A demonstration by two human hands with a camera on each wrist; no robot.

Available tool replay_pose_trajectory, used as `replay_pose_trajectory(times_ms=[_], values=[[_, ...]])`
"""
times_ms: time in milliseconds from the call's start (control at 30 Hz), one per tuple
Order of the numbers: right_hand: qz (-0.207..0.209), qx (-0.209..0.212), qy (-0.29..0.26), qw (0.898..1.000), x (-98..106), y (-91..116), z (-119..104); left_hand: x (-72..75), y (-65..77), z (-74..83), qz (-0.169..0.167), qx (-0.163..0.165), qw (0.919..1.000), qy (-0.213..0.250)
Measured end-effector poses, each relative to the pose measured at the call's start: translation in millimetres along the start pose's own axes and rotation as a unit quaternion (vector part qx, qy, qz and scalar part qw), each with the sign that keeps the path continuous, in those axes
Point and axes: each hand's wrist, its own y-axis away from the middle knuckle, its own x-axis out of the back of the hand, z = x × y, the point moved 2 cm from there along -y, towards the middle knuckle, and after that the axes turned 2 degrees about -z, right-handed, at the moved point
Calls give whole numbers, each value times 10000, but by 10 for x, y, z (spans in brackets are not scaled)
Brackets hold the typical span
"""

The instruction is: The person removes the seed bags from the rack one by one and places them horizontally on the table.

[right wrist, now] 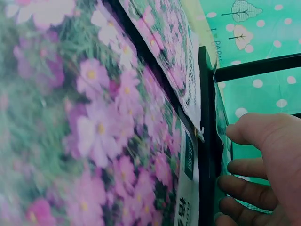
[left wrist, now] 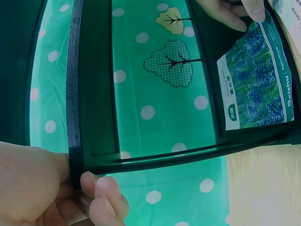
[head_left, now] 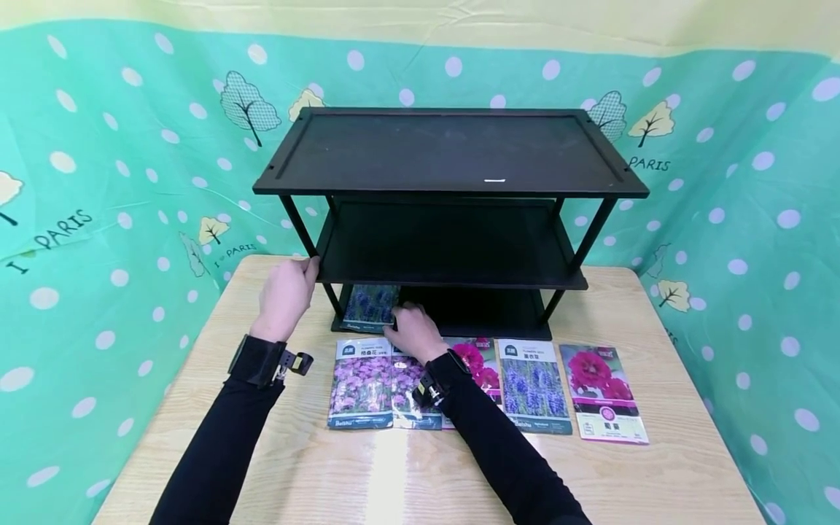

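Observation:
In the head view, my left hand [head_left: 287,293] grips the black shelf rack [head_left: 453,244] at its left front post, level with the middle shelf. The left wrist view shows that thumb and fingers [left wrist: 108,195] curled about the post. My right hand [head_left: 418,332] reaches onto the bottom shelf and holds a seed packet with blue flowers [head_left: 370,306] by its right edge. The packet lies face up at the left end, as the left wrist view [left wrist: 258,77] shows. In the right wrist view, the thumb and fingers [right wrist: 249,129] are by the packet's edge, seen nearly side-on.
On the wooden table before the rack lie purple-flower packets [head_left: 361,383], a partly covered pink-flower packet [head_left: 474,357], a blue-flower packet [head_left: 534,386] and another pink-flower packet [head_left: 605,394]. A green dotted curtain [head_left: 98,219] surrounds the table.

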Motion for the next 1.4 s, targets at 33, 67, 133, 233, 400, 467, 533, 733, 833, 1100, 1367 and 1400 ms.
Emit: replay_pose_trajectory(times_ms=[33, 67, 133, 233, 400, 467, 533, 733, 833, 1100, 1367, 1400], values=[[-1, -21, -66, 10000, -8, 3, -5, 2, -1, 1, 0, 5, 10000, 0], [-16, -56, -134, 9999, -18, 7, -12, 4, -1, 2, 4, 2, 10000, 1], [-63, -166, -285, 9994, -36, 13, -27, 7, -1, 5, -6, 18, 10000, 8], [-71, -353, -464, 9983, -58, 22, -58, 8, -2, 9, -42, 34, 10000, -1], [266, -571, -335, 9975, -105, 10, -106, 11, 2, 11, -101, 95, 9999, -5], [495, -602, -114, 9969, -121, 2, -127, 17, 5, 12, -112, 118, 9999, 5], [746, -587, 180, 9953, -133, 0, -150, 19, 7, 10, -124, 141, 9998, 14], [1324, -675, 557, 9873, -145, 40, -197, 16, -1, 11, -109, 127, 9998, -73], [1217, -957, 326, 9874, -137, 47, -211, 10, -7, 11, -87, 108, 9998, -115], [546, -1767, -108, 9827, -92, 52, -256, 17, 0, 17, -163, 206, 9996, -65], [433, -1932, -231, 9799, -73, 63, -263, 18, -6, 17, -176, 206, 9996, -49], [455, -1932, -246, 9798, -72, 66, -261, 17, -5, 16, -181, 207, 9996, -39]])
